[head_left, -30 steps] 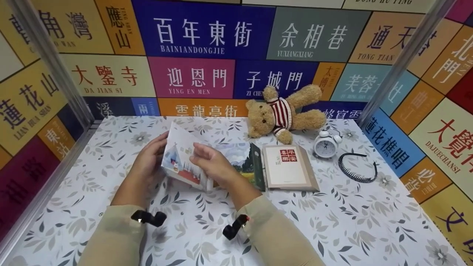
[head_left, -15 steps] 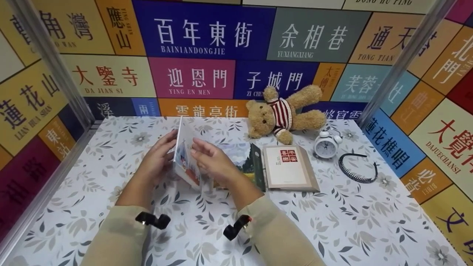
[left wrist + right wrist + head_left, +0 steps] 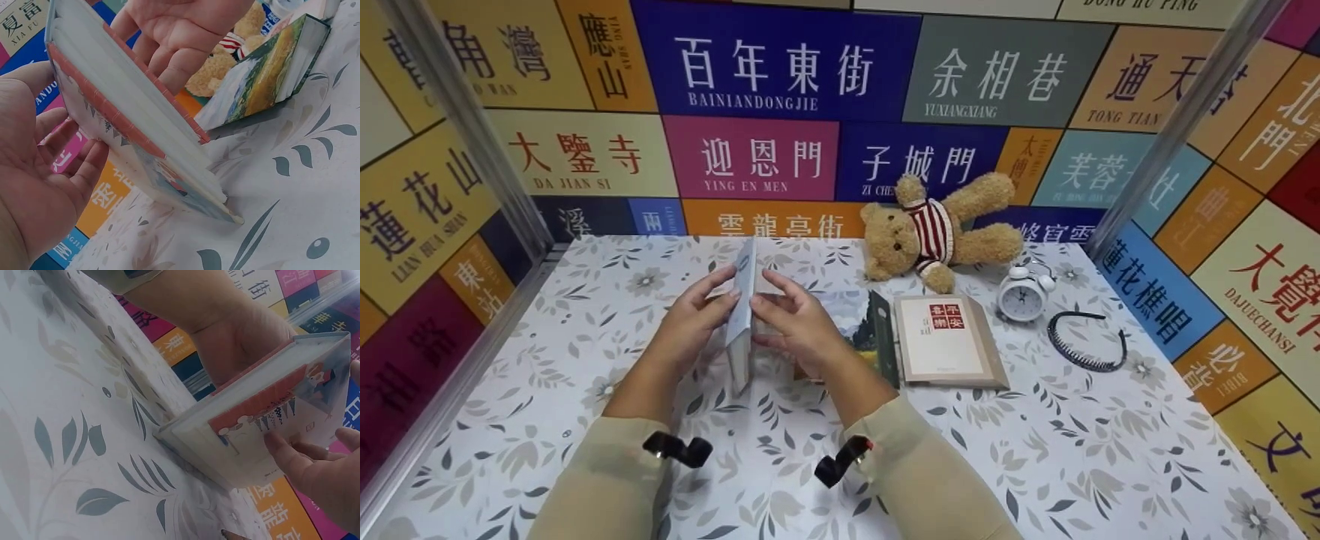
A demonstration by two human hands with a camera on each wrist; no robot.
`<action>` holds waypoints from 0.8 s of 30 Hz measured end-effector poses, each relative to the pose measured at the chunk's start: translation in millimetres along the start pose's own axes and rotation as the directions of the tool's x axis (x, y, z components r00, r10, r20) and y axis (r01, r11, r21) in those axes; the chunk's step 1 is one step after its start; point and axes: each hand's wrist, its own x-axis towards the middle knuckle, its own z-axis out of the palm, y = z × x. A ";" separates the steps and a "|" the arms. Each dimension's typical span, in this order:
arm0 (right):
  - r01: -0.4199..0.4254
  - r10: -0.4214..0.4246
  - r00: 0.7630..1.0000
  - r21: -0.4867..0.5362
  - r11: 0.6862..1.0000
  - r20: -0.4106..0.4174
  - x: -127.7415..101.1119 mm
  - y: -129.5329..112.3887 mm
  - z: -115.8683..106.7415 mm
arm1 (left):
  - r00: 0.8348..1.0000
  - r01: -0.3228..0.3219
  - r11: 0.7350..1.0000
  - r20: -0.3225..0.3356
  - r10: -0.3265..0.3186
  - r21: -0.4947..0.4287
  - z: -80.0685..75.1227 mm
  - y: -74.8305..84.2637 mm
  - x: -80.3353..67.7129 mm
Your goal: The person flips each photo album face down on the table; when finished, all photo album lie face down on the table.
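Two hands, one book stood on edge

Straight fingers (image 3: pixel 718 283) of the left hand (image 3: pixel 690 322) and right hand (image 3: pixel 795 330) press flat on both covers of the illustrated book (image 3: pixel 741 315), released rather than curled, its lower edge on the floral worktop (image 3: pixel 1035 450). Upright already; not yet let go. Beside it lie a landscape book (image 3: pixel 859 322) and a seal-stamped book (image 3: pixel 945 341); behind, a wall sign (image 3: pixel 750 71) reads BAINIANDONGJIE.

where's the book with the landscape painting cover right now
In the head view the landscape-cover book lies on the table just right of the right hand, touching the left edge of the beige book and in front of the teddy bear.
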 end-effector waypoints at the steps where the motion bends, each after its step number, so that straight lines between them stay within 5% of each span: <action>1: -0.005 0.005 1.000 -0.002 1.000 -0.005 0.0 -0.3 -0.8 | 1.000 -0.001 1.000 0.006 0.001 0.003 0.2 -0.3 0.1; 7: -0.021 0.021 1.000 -0.001 1.000 -0.015 -0.9 -3.7 -6.3 | 0.999 0.029 1.000 0.039 -0.029 0.002 1.0 -1.5 1.6; 16: 0.059 -0.060 0.997 -0.022 0.998 -0.052 1.3 -6.7 -14.1 | 0.962 0.243 0.970 0.124 -0.243 0.009 -9.9 -15.8 7.9; 24: 0.030 -0.042 0.990 -0.092 0.995 -0.133 8.5 -2.0 -19.9 | 0.959 0.268 0.959 0.073 -0.275 0.087 -12.5 -16.7 6.4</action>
